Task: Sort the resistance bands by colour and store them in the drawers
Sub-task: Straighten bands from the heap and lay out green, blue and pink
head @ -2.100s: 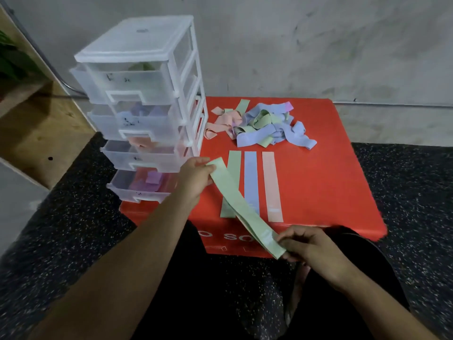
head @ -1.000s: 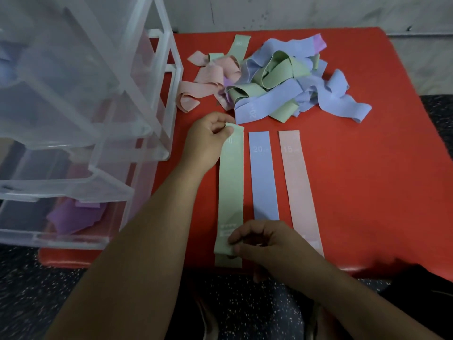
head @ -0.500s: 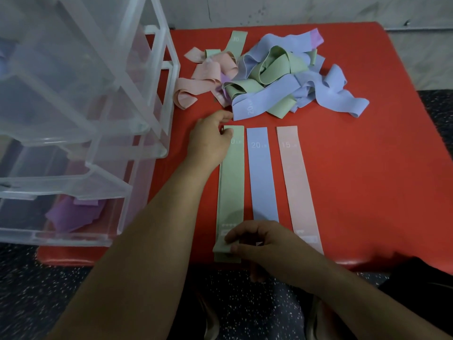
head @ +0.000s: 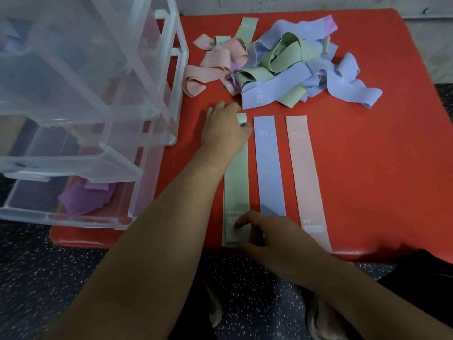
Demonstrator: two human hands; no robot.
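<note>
Three flat strips lie side by side on the red mat (head: 372, 168): green (head: 236, 182), blue (head: 269, 168) marked 20 and pink (head: 306, 180) marked 15. The green strip is two bands, one stacked on the other. My left hand (head: 225, 130) pinches the top band's far end. My right hand (head: 269, 233) pinches its near end at the mat's front edge. A tangled pile (head: 282, 67) of pink, green, blue and purple bands lies behind the strips. At the left stands the clear drawer unit (head: 103, 99).
The bottom drawer (head: 73, 217) stands pulled out and holds purple bands (head: 85, 195). The drawer above it also sticks out. Speckled dark floor surrounds the mat. My knees are below its front edge.
The green band, held up slanted between both hands, has come down flat onto the green band on the mat. My left hand has slid over its far end. The view moved closer.
</note>
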